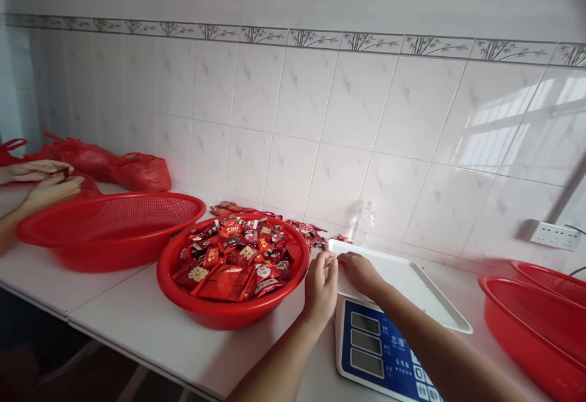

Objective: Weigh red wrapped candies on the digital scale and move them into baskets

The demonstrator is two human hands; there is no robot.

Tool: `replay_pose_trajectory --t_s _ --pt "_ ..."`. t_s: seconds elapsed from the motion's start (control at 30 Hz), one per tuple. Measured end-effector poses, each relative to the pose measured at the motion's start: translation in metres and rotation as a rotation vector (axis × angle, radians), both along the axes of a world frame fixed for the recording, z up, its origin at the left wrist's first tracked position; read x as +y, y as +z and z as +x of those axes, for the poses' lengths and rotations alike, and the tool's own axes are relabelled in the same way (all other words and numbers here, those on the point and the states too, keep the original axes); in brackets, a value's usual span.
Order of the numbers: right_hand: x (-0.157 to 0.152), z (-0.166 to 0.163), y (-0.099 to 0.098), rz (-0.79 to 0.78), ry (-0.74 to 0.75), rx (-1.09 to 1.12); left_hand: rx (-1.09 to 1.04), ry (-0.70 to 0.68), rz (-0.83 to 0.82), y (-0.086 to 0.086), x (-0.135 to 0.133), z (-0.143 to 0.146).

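My left hand [321, 286] is closed, its fingers curled and pressed together beside the left edge of a white scale tray [412, 280]. Close against it, my right hand [359, 272] reaches over the tray with its fingers bent inward. Whatever the fingertips pinch, if anything, is hidden or too small to make out. To the left of my hands stands a red basket [195, 307] heaped with red-wrapped packets [235, 262]. Below my right forearm is the scale's blue panel [366, 338] with its dark displays. More red packets [309, 231] lie behind the hands along the wall.
Another red basket [110, 252] stands further left, near a co-worker's hands [50, 182]. Filled red plastic bags [141, 171] sit by the wall. A clear bottle [367, 222] stands behind the tray. Red baskets [526, 323] and a power strip [553, 235] are on the right.
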State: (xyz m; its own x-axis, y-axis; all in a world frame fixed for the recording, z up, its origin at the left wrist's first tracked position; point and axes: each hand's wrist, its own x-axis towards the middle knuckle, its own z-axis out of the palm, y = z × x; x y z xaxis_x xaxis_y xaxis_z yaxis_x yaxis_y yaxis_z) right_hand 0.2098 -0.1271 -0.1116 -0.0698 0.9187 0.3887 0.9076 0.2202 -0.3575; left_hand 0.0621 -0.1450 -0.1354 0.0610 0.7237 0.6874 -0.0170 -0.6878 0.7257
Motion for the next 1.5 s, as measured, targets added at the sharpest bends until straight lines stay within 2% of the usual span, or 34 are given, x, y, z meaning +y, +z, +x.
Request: replay_pose_trajectory --t_s 0.2,0.3,0.4,0.5,0.6,0.73,0.83,0.93,1.03,1.13,1.2,1.23,1.3,1.33,1.4,1.5 --pt "-0.046 -0.008 0.012 0.037 0.054 0.314 0.084 0.111 0.148 -0.004 -0.004 0.003" --pt "-0.073 -0.019 0.013 0.071 0.142 0.587 0.109 0.078 0.163 -0.003 -0.010 0.003" --pt "-0.092 -0.024 0.006 0.107 0.135 0.755 0.092 0.005 0.131 0.000 -0.020 0.003" --pt "-0.101 -0.023 -0.007 0.143 0.099 0.736 0.075 -0.113 0.068 0.000 -0.027 0.004" --pt "-0.107 -0.019 -0.022 0.195 0.067 0.608 0.066 -0.220 0.018 -0.001 -0.032 0.007" --pt "-0.114 -0.013 -0.041 0.337 0.067 0.402 0.076 -0.248 0.017 -0.003 -0.039 0.011" --pt "-0.118 -0.009 -0.052 0.457 0.102 0.347 0.082 -0.264 0.022 -0.002 -0.046 0.014" --pt "-0.123 -0.004 -0.054 0.489 0.130 0.424 0.077 -0.261 0.018 0.008 -0.055 0.017" --pt "-0.129 0.001 -0.048 0.511 0.113 0.527 0.115 -0.247 0.025 0.032 -0.058 0.011" --pt "-0.133 0.005 -0.040 0.510 0.090 0.612 0.408 -0.141 0.165 0.069 -0.048 -0.005" --pt "-0.134 0.006 -0.037 0.465 0.096 0.640 0.645 0.001 0.248 0.095 -0.032 -0.021" --pt "-0.134 0.006 -0.037 0.438 0.102 0.641 0.754 0.071 0.236 0.106 -0.022 -0.029" --pt "-0.135 0.007 -0.036 0.392 0.108 0.636 1.014 0.218 0.108 0.120 -0.002 -0.045" --pt "-0.135 0.007 -0.036 0.378 0.108 0.635 1.144 0.261 0.016 0.123 0.008 -0.053" --pt "-0.135 0.006 -0.035 0.366 0.100 0.639 1.262 0.278 -0.096 0.121 0.024 -0.066" --pt "-0.135 0.006 -0.034 0.340 0.099 0.635 1.401 0.162 -0.245 0.106 0.041 -0.080"
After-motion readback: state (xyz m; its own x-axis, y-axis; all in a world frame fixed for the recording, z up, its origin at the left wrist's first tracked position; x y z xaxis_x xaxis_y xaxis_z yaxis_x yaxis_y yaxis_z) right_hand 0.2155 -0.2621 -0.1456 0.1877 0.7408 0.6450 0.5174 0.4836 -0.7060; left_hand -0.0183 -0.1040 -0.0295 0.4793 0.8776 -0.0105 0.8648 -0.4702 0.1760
